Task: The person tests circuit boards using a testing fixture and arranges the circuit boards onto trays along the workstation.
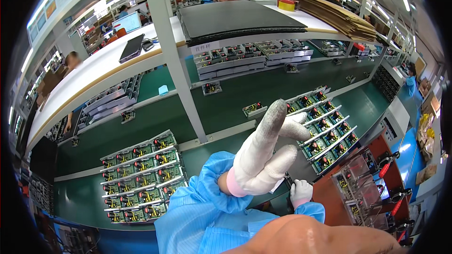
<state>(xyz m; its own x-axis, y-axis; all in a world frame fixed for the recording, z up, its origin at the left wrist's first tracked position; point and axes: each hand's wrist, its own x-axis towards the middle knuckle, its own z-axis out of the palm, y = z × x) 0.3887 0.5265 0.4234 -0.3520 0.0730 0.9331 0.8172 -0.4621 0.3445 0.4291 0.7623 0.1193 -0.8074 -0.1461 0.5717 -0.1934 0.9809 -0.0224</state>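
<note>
Near the circuit boards point(332, 136), my left fingers point(266, 134) spread empty; a careless sweep could jolt boards. My right fingers point(301, 188) curl, contents hidden.

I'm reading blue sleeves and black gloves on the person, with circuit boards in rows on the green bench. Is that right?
Not quite: the gloves are mainly white, not black, as the head view shows. The blue sleeves and the rows of circuit boards on the green bench stand as you said.
</note>
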